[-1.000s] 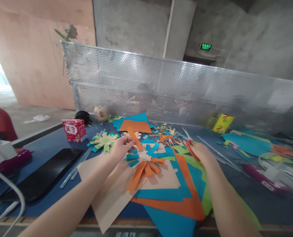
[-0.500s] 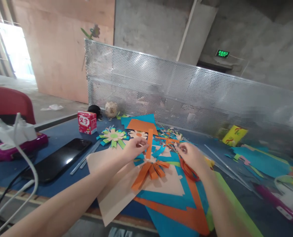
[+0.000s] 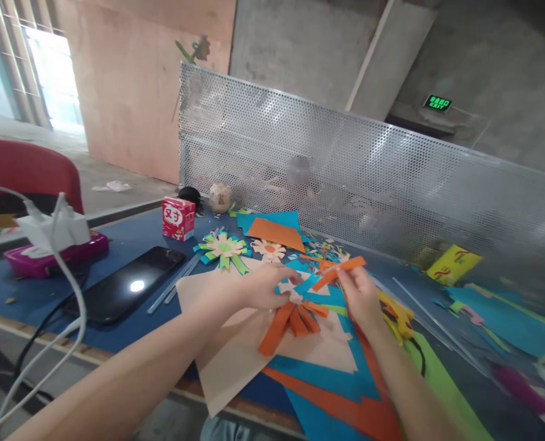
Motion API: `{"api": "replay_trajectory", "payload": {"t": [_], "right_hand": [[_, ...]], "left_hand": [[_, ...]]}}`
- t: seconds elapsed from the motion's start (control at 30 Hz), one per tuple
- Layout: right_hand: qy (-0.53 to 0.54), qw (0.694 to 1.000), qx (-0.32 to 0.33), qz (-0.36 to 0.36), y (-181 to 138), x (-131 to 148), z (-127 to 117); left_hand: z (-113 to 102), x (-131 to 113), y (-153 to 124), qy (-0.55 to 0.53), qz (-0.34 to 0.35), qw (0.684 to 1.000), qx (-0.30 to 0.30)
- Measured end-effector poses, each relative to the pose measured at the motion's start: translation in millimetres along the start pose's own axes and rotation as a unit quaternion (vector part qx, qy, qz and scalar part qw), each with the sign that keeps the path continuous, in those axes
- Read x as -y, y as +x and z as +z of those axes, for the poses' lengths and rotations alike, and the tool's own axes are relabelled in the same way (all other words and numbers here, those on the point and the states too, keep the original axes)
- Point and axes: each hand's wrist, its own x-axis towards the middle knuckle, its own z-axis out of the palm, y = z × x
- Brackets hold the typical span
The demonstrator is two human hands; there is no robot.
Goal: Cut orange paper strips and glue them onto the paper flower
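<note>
An orange paper strip (image 3: 326,279) is pinched between the thumb and fingers of my right hand (image 3: 360,294), one end sticking out past the fingertips. Below and left of it, a paper flower with orange petals (image 3: 295,320) lies on beige paper (image 3: 332,346). My left hand (image 3: 267,286) hovers at the flower's upper left edge, its thumb and forefinger apart over the pale centre. Whether the thumb touches the flower, I cannot tell. Behind my hands lie a green, blue and beige paper flower (image 3: 224,246) and a beige one with an orange centre (image 3: 269,249).
Left stand a phone (image 3: 130,285), clear sticks (image 3: 174,285), a red box (image 3: 179,218) and a power strip with chargers (image 3: 56,251). A yellow glue gun (image 3: 397,315) lies beside my right forearm. Paper scraps (image 3: 327,250) and a perforated metal screen (image 3: 263,141) are behind.
The orange strip, upright by my left fingers before, is now tilted in my right hand. My left hand has moved down toward the flower's centre. The view has shifted slightly left.
</note>
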Motion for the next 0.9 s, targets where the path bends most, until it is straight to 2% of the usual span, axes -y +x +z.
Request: {"api": "replay_trajectory", "payload": {"t": [0.1, 0.2, 0.4, 0.57, 0.77, 0.83, 0.9], "right_hand": [[0.035, 0.999, -0.037, -0.016, 6.8, -4.2, -13.5], [-0.007, 0.999, -0.037, -0.009, 9.8, -8.6, -19.9], [-0.132, 0.990, 0.050, 0.000, 6.6, -14.1, -14.4], [-0.122, 0.990, 0.068, -0.005, 5.4, -15.1, -14.6], [-0.111, 0.990, 0.085, -0.016, 4.3, -12.1, -15.0], [-0.114, 0.991, 0.066, -0.025, 3.6, -9.8, -14.6], [-0.109, 0.994, 0.017, -0.024, 3.7, -7.4, -15.8]], "left_hand": [[-10.2, 3.5, -7.3, 0.076, 0.009, 0.990, 0.118], [-10.1, 5.9, -11.1, 0.103, -0.008, 0.980, 0.168], [-9.3, 3.4, -7.7, 0.129, -0.014, 0.981, 0.142], [-13.1, 6.1, -5.0, 0.098, -0.014, 0.989, 0.114], [-13.3, 15.3, -4.3, 0.089, 0.012, 0.988, 0.125], [-14.4, 15.6, -3.1, 0.065, 0.012, 0.994, 0.089], [-15.7, 15.6, -1.0, 0.024, -0.011, 0.999, 0.019]]}}
